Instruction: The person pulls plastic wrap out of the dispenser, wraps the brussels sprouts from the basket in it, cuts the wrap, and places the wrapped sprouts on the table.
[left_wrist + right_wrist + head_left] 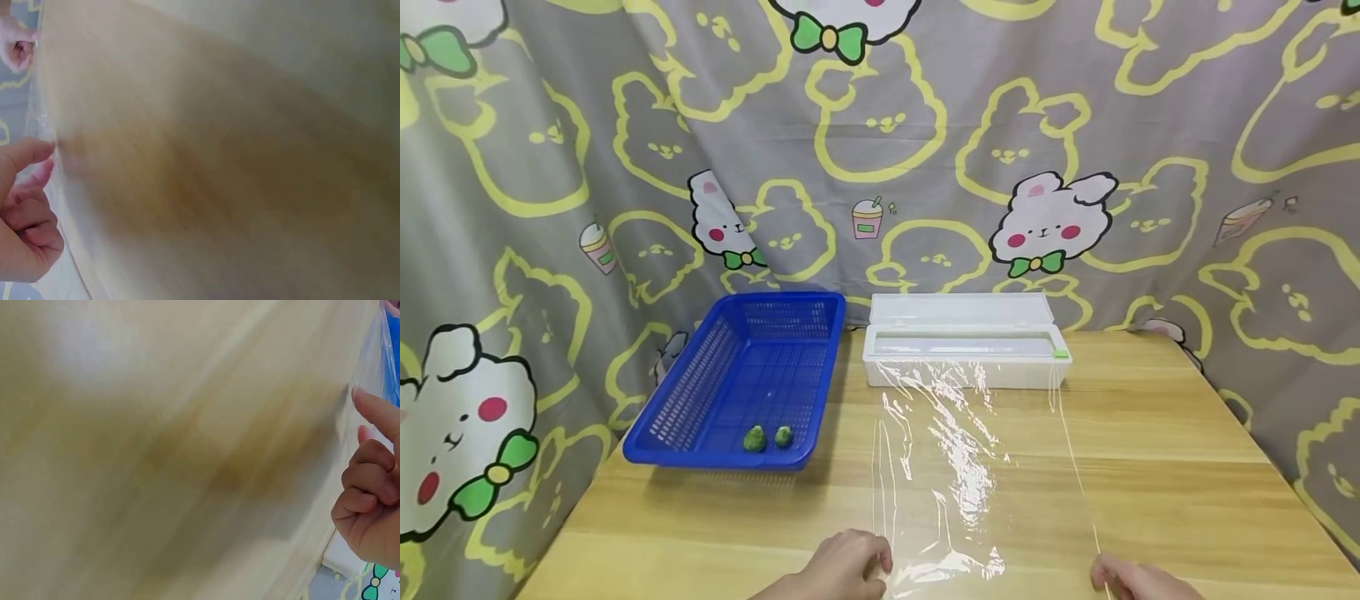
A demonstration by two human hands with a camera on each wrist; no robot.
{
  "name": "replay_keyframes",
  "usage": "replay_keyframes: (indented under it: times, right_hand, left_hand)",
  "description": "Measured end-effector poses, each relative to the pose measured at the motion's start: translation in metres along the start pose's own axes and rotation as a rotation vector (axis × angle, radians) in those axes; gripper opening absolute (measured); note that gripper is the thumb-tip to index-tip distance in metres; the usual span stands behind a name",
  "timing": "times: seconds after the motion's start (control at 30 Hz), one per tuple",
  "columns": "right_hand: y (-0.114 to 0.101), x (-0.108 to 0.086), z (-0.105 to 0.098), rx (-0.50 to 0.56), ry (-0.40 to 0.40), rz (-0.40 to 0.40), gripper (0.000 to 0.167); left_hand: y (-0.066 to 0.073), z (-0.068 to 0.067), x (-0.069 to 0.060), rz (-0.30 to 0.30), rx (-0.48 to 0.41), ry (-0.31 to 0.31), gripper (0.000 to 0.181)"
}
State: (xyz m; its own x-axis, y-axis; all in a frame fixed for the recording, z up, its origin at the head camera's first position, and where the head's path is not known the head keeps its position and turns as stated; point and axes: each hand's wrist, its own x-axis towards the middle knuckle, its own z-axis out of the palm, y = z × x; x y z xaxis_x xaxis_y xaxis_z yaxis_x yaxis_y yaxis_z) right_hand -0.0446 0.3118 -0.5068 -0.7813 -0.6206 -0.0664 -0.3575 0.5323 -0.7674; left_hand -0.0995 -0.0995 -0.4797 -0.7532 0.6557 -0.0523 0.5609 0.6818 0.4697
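A wide sheet of clear cling film stretches over the table from a white dispenser box towards me. My left hand pinches the film's near left corner, its fingers curled. At the near right corner, my right hand pinches the other edge. In the left wrist view, thumb and forefinger of the left hand meet at the film's edge. The right wrist view has the right hand holding the edge, other fingers folded in. The box's lid stands raised, with the roll inside.
A blue plastic basket sits left of the box, with two small green vegetables at its near end. A green slider is on the box's right end. Behind the wooden table hangs a grey patterned curtain.
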Motion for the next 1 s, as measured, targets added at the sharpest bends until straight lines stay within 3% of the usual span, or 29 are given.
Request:
replay_keyframes:
  times: [0.17, 0.27, 0.37, 0.47, 0.63, 0.83, 1.0]
  right_hand:
    - [-0.001, -0.003, -0.007, -0.117, 0.036, 0.083, 0.054]
    - [0.004, -0.008, -0.006, -0.148, 0.026, 0.126, 0.060]
    - [0.007, -0.012, -0.005, -0.138, 0.005, 0.211, 0.061]
    - [0.009, -0.013, -0.004, -0.162, 0.016, 0.207, 0.063]
    - [0.012, -0.013, -0.003, -0.190, 0.038, 0.129, 0.067]
    - [0.012, -0.012, -0.002, -0.179, 0.038, 0.097, 0.079]
    - [0.013, -0.011, -0.001, -0.183, 0.037, 0.104, 0.083]
  left_hand:
    - [-0.005, -0.004, -0.001, -0.008, 0.046, 0.005, 0.047]
    - [-0.006, -0.006, -0.002, -0.041, 0.109, -0.012, 0.066]
    - [-0.005, -0.007, -0.003, -0.071, 0.161, -0.012, 0.073]
    - [-0.003, -0.007, -0.004, -0.090, 0.203, 0.002, 0.078]
    - [-0.004, -0.008, -0.008, -0.115, 0.256, 0.028, 0.087]
    - [-0.006, -0.011, -0.010, -0.133, 0.305, 0.011, 0.095]
    - [-0.010, -0.015, -0.012, -0.128, 0.268, 0.018, 0.102]
